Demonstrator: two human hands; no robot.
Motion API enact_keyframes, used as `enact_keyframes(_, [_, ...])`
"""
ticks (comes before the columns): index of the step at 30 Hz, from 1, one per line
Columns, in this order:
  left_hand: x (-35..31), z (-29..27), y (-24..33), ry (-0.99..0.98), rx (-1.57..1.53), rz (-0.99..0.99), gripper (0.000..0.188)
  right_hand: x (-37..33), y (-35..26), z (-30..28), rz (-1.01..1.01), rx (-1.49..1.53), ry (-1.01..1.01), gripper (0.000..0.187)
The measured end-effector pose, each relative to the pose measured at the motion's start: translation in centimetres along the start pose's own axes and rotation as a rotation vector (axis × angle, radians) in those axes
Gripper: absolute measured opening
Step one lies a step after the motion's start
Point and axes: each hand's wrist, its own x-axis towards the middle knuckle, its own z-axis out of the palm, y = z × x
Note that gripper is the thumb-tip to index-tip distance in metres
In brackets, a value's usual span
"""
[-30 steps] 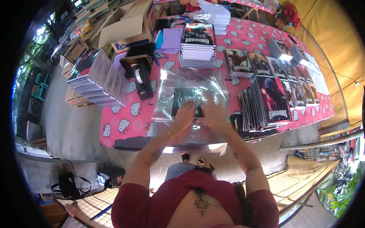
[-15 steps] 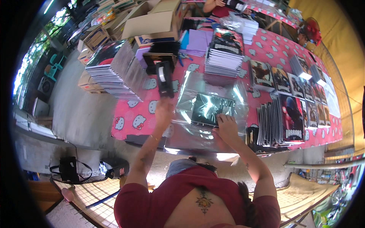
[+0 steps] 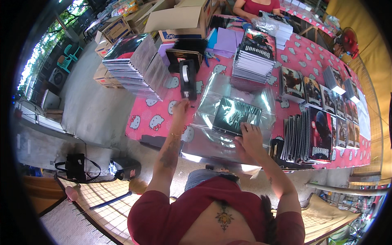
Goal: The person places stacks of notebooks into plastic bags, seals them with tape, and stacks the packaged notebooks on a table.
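Observation:
A dark spiral notebook [image 3: 233, 115] with a glossy, glaring surface lies on a spread of clear plastic sheet [image 3: 206, 107] in front of me. My right hand [image 3: 250, 138] grips its near right edge, fingers on top and thumb at the border. Left of the plastic stands a black tape dispenser [image 3: 188, 87] with a pale roll. My left hand [image 3: 179, 108] is at the dispenser's near end, its fingertips pinched together. Whatever lies between those fingertips is too small to make out.
Tall notebook stacks stand at the left [image 3: 132, 71] and beyond the plastic [image 3: 254, 55]. Upright spiral notebooks [image 3: 300, 134] and smaller booklets [image 3: 312, 92] fill the right side. Behind are an open cardboard box [image 3: 179, 24], purple sheets [image 3: 225, 41] and a person in red [image 3: 257, 6].
The view has shifted, so the table sits further right and lower. My left hand remains at the dispenser's near end; my right hand remains on the notebook.

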Motion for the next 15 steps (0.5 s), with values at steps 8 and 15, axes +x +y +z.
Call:
enact_keyframes(8, [-7.7, 5.4, 4.3, -0.431, 0.629, 0.335, 0.02, 0.0, 0.5, 0.5, -0.018, 0.036, 0.057, 0.063])
enact_keyframes(15, [-13.4, 16.1, 1.7, -0.623, 1.27, 0.315, 0.042, -0.6, 1.3, 1.0, -0.047, 0.023, 0.062, 0.062])
